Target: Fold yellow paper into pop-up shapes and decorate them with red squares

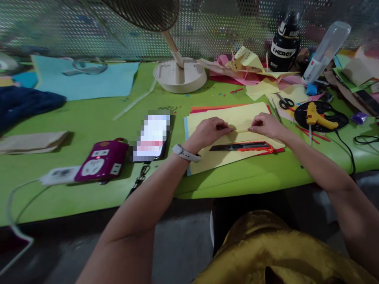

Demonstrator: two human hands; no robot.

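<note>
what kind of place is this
Probably a paper-craft work table: coloured paper scraps heaped at the back, a yellow glue gun on a black round tray, and both hands pinching a thin yellow paper strip.

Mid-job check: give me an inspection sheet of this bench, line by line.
Surface: green table, paper confetti near the fan base.
Job's things: thin yellow strip pinched at both ends over yellow paper; box cutter lies just below.
Clutter: scissors, glue gun, paper scraps, bottle, phone.
Grippers: left hand and right hand both closed on the strip.
Cables: power strip with white lead; black cord at right.
Surroundings: perforated metal screen behind.
</note>
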